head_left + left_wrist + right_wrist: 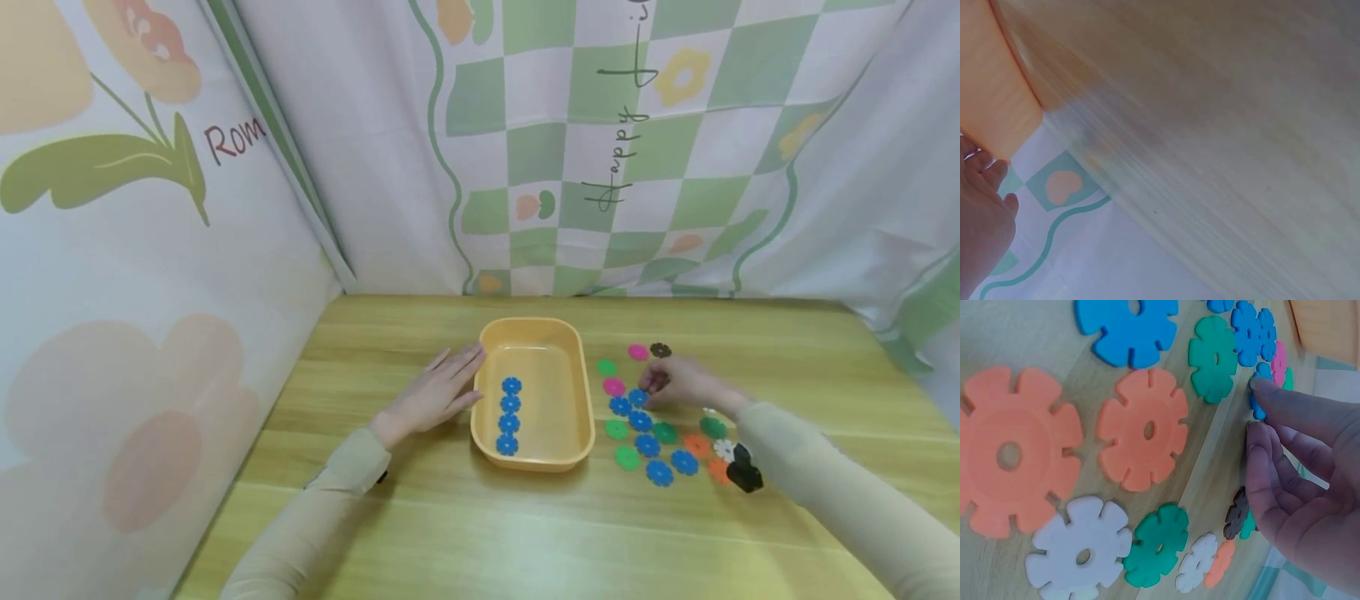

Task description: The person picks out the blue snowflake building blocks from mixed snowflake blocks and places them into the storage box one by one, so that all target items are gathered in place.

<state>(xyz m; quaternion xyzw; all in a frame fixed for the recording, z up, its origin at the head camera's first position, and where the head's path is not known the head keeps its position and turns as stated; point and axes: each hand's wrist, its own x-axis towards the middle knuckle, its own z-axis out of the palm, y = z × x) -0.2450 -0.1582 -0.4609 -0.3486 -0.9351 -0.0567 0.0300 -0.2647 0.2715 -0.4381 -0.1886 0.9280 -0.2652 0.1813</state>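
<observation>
A yellow-orange plastic tray [535, 463] stands on the table, holding a column of several blue snowflake discs [509, 423] along its left side. My left hand [438, 390] lies against the tray's left wall with its fingers extended; the left wrist view shows this hand [985, 206] beside the tray's side [997, 81]. To the right of the tray, my right hand [684, 383] pinches a blue snowflake disc [638, 397] at the edge of a loose group. In the right wrist view, thumb and fingers of this hand [1304, 469] meet at that blue disc [1260, 394].
Around the right hand lie more notched discs: blue [660, 472], light green [627, 457], dark green [664, 432], orange [696, 446], white [723, 450], pink [637, 352], brown [661, 350] and black [745, 473]. A patterned curtain [600, 150] hangs behind the table.
</observation>
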